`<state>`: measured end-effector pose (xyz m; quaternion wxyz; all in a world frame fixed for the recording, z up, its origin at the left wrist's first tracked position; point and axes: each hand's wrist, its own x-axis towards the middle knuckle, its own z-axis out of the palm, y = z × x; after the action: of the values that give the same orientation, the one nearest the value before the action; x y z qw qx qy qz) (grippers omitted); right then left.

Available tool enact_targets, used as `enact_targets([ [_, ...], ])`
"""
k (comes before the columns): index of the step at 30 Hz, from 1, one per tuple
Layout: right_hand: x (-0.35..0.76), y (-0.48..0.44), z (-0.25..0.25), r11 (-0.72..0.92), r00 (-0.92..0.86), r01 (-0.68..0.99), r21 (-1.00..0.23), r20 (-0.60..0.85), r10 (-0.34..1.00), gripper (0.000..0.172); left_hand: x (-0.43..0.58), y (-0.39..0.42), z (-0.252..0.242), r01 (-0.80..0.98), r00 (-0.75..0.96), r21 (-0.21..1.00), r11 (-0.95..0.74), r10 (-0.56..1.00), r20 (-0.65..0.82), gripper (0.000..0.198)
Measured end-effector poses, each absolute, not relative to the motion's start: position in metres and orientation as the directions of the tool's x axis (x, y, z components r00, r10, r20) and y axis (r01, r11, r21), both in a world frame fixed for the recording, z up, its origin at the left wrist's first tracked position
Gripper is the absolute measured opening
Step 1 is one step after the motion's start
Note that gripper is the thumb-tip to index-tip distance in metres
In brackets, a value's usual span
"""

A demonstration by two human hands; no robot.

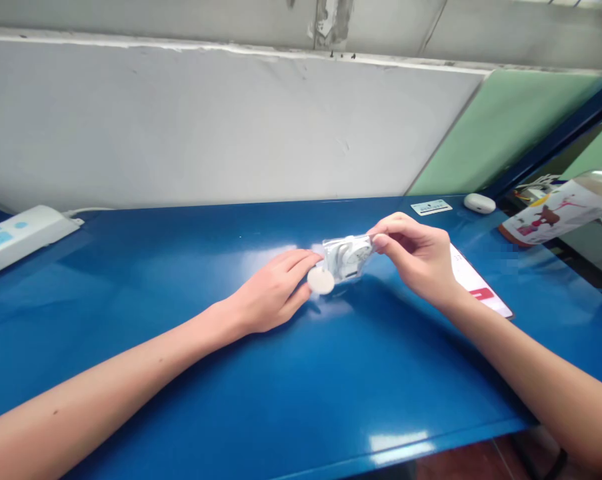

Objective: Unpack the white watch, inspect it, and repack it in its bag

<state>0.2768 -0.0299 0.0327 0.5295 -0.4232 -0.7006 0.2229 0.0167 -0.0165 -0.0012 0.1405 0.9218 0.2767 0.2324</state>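
Observation:
Over the middle of the blue desk, my right hand (417, 257) pinches the upper right corner of a small clear plastic bag (341, 272). Inside the bag is a white round piece (357, 252), perhaps with a coiled cable; the plastic's glare blurs its details. My left hand (279, 288) comes in from the left, its thumb and fingers closed on a flat white disc (321, 281). The disc overlaps the bag's lower left corner. Whether the left fingertips also grip the bag's left edge, I cannot tell.
A phone (481, 293) with a lit screen lies partly behind my right wrist. Further back are a card (431, 207) and a white earbud case (479, 203). A printed bottle (561, 210) leans at the right; a white power strip (28, 237) is at the left.

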Motion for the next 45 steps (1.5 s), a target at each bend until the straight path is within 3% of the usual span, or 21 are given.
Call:
enact_targets([
  [2, 0.277, -0.027, 0.032, 0.453, -0.050, 0.310, -0.836, 0.461, 0.886, 0.011, 0.017, -0.017, -0.003, 0.476, 0.714, 0.389, -0.789, 0.605, 0.353, 0.046],
  [8, 0.270, -0.022, 0.023, 0.238, -0.056, 0.244, -0.940, 0.231, 0.971, 0.020, 0.018, -0.018, -0.005, 0.511, 0.683, 0.398, -0.762, 0.641, 0.350, 0.095],
  [12, 0.266, -0.023, 0.015, 0.142, -0.111, 0.243, -0.960, 0.118, 0.987, 0.026, 0.017, -0.019, -0.001, 0.482, 0.730, 0.388, -0.786, 0.605, 0.318, 0.103],
  [19, 0.266, -0.021, 0.006, 0.045, -0.029, 0.265, -0.963, 0.038, 0.999, 0.030, 0.016, -0.017, 0.002, 0.480, 0.759, 0.397, -0.782, 0.597, 0.258, 0.105],
  [27, 0.269, -0.021, -0.001, 0.215, -0.126, 0.363, -0.907, 0.182, 0.975, 0.027, 0.019, -0.017, 0.002, 0.531, 0.755, 0.366, -0.764, 0.623, 0.206, 0.094],
  [29, 0.271, -0.024, -0.001, 0.315, -0.159, 0.470, -0.824, 0.272, 0.949, 0.028, 0.019, -0.017, 0.003, 0.538, 0.757, 0.357, -0.764, 0.624, 0.194, 0.095],
  [32, 0.273, -0.027, 0.003, 0.512, -0.318, 0.650, -0.561, 0.412, 0.854, 0.036, 0.019, -0.018, 0.002, 0.548, 0.754, 0.349, -0.760, 0.630, 0.185, 0.095],
  [35, 0.277, -0.029, 0.007, 0.643, -0.558, 0.665, -0.380, 0.319, 0.766, 0.063, 0.019, -0.018, 0.002, 0.557, 0.744, 0.353, -0.751, 0.641, 0.189, 0.093],
  [38, 0.280, -0.029, 0.008, 0.657, -0.647, 0.668, -0.349, 0.164, 0.745, 0.087, 0.019, -0.018, 0.001, 0.581, 0.722, 0.360, -0.730, 0.667, 0.187, 0.091],
  [45, 0.282, -0.026, 0.008, 0.620, -0.629, 0.696, -0.363, 0.108, 0.770, 0.094, 0.020, -0.017, -0.001, 0.626, 0.700, 0.315, -0.713, 0.692, 0.178, 0.089],
])
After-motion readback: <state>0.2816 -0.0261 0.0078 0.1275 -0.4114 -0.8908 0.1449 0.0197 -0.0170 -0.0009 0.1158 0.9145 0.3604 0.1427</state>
